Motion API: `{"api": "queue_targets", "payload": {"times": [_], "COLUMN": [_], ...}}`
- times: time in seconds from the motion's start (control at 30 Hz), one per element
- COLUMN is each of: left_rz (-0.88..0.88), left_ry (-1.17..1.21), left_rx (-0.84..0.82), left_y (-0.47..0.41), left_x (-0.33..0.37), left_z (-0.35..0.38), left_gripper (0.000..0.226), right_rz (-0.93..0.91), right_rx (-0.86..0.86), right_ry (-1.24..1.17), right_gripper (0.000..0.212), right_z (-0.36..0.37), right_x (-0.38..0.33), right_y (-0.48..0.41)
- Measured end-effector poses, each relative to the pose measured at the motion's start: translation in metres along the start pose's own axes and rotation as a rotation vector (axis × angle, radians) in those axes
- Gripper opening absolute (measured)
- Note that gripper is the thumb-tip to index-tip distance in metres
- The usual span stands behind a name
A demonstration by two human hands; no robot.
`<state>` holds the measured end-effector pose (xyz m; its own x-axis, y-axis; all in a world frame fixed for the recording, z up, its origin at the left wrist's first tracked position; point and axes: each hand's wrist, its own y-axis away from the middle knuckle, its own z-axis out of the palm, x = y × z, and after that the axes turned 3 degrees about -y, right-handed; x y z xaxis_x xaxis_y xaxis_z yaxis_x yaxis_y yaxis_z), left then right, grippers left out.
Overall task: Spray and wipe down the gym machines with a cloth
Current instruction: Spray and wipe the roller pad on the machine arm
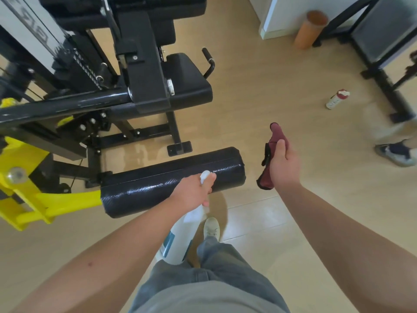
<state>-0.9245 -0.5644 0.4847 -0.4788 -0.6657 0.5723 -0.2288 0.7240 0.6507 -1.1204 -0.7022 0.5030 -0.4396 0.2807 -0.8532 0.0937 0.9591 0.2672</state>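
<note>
Cloth [276, 134] in right hand [285, 164]

Light: bright, even, indoor; source not in view. The pale floor [259, 91] is uniformly lit.

Shadows: soft only. One diffuse patch lies on the floor just near of the roller pad [171, 179].

Glare: a band of specular highlights runs along the pad's top, with the surface grain sharp there. There is a faint pale sheen on the floor at the machine frame [144, 64] base. The white spray bottle [178, 242] is washed out and soft at its head.

Blur: the orange cylinder [310, 30], small bottle [337, 99] and shoe [394, 153] at the right are smeared.

Distortion: wide-angle. The forearms stretch at the near corners, and the frame bars bow at the left edge.
</note>
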Motion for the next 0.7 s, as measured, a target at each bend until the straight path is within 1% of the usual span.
{"api": "queue_targets", "payload": {"times": [0.07, 0.17, 0.27, 0.4, 0.5, 0.63, 0.7], "left_rz": [-0.017, -0.07, -0.09, -0.137, -0.175, -0.237, -0.241], "left_ry": [0.036, 0.015, 0.105, 0.118, 0.133, 0.207, 0.261], "left_rx": [0.049, 0.1, 0.111, 0.115, 0.149, 0.243, 0.29], "left_y": [0.004, 0.012, 0.024, 0.04, 0.048, 0.056, 0.058], "left_x": [-0.007, -0.022, -0.042, -0.065, -0.081, -0.106, -0.114], "left_z": [-0.007, -0.018, -0.03, -0.04, -0.044, -0.049, -0.051], "left_gripper": [0.056, 0.063, 0.056, 0.059, 0.058, 0.056, 0.054], "right_rz": [-0.013, -0.054, -0.074, -0.13, -0.177, -0.2, -0.144], "right_rx": [-0.036, -0.111, -0.187, -0.316, -0.415, -0.501, -0.569], "right_ry": [0.012, 0.038, 0.091, 0.082, 0.103, 0.213, 0.296], "right_gripper": [0.039, 0.039, 0.042, 0.036, 0.046, 0.044, 0.044], "right_z": [0.006, 0.018, 0.034, 0.052, 0.068, 0.099, 0.11], "right_x": [-0.003, -0.009, -0.013, -0.022, -0.028, -0.026, -0.025], "right_y": [0.005, 0.012, 0.02, 0.038, 0.051, 0.064, 0.068]}}
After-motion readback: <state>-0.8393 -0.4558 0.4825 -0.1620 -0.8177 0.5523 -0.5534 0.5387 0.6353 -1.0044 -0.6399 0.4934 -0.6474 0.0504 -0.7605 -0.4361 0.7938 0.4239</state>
